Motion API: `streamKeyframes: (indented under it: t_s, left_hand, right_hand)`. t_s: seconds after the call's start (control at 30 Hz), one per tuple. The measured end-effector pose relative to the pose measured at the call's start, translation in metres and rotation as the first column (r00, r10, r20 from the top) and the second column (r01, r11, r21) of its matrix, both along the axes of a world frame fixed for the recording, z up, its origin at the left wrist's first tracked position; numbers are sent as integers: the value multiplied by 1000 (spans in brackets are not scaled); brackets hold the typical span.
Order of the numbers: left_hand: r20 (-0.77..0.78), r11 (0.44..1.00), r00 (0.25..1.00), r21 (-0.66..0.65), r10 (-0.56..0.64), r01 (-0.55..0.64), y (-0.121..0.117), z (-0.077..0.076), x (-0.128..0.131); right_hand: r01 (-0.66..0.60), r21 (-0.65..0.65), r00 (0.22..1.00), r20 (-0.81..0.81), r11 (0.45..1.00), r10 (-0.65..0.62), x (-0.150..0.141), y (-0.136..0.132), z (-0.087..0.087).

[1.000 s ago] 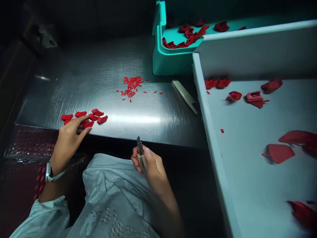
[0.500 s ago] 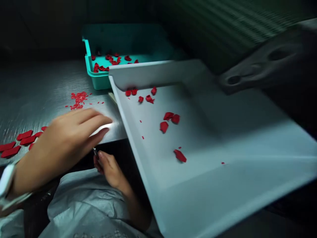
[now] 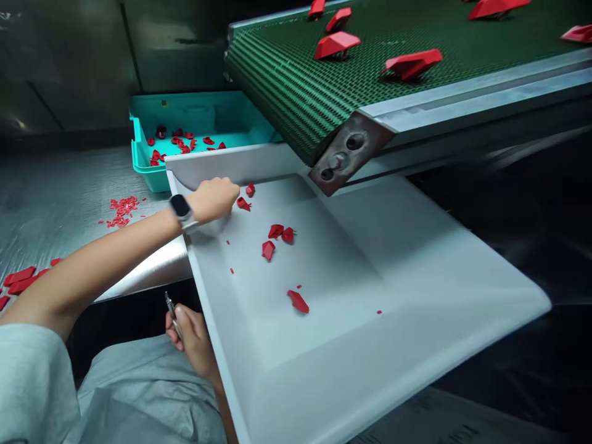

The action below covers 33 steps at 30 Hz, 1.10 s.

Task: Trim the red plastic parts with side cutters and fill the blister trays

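Observation:
My left hand (image 3: 214,199), with a watch on its wrist, reaches over the white tray's left wall and down toward the tray floor. Its knuckles bend downward and its fingertips are hidden, so any grip there cannot be seen. Close beside it lie two red plastic parts (image 3: 243,203). Several other red parts (image 3: 268,250) are scattered across the white tray (image 3: 333,370). Low in front of my body, my right hand (image 3: 192,336) is closed around a pair of nippers (image 3: 170,303), jaws pointing up.
A green mesh conveyor (image 3: 287,80) carrying red parts (image 3: 411,65) ends above the tray. Behind the tray stands a teal bin (image 3: 152,176) holding red parts. On the metal table (image 3: 60,185) are a pile of small red scraps (image 3: 123,209) and several red pieces (image 3: 21,277).
My left hand has gone from the red pieces on the table, across to the right, into the white tray. The view has swung right, bringing in the conveyor. My right hand keeps the nippers.

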<state>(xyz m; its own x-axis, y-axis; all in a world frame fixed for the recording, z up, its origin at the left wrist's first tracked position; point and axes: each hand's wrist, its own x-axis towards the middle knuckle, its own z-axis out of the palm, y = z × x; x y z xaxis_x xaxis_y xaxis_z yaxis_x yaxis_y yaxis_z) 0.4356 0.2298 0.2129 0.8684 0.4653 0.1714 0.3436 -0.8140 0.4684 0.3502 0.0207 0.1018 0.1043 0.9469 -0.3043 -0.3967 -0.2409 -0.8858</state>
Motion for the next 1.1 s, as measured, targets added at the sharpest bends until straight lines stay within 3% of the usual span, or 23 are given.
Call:
streamKeyframes:
  t_s: [0.1,0.2,0.27,0.37,0.5,0.63,0.7,0.8,0.87,0.97,1.1]
  left_hand:
    - [70,992,990,-32,-120,123,-9,25,-61]
    - [321,992,942,-47,-100,121,-36,35,-132]
    - [407,997,913,-49,-36,61,-58,24,-171]
    - [490,984,864,-176,113,-29,-85,-8,-205]
    - [621,902,694,-420,366,-100,-104,-41,-220]
    - [696,847,507,-508,509,-153,-108,-50,-226]
    - [723,825,434,-558,538,-92,-106,-51,-228]
    - [710,748,396,-659,583,80,-104,-52,-231]
    - [697,713,378,-691,610,123,-104,-53,-233]
    - [709,735,327,-675,624,60,-103,-57,-236]
    - [744,779,320,-626,586,29,-101,-62,-242]
  right_hand:
    - [41,30,997,-65,999,-39,6,-2,-1]
    - [58,95,991,-123,994,-46,7,2,2]
    - [56,154,988,-148,986,-33,3,8,7]
    - [63,251,979,-203,966,-12,-11,21,16]
    - [101,292,967,-255,951,-24,-34,34,28]
    - [122,264,961,-271,957,-48,-45,38,30]
    - [114,278,977,-205,954,-57,-46,38,29]
    - [54,334,997,42,941,-72,-46,36,32]
    - [0,366,975,206,931,-81,-45,35,36]
    - [-37,379,934,341,925,-103,-46,33,39]
    - [-32,385,869,467,922,-164,-45,32,38]
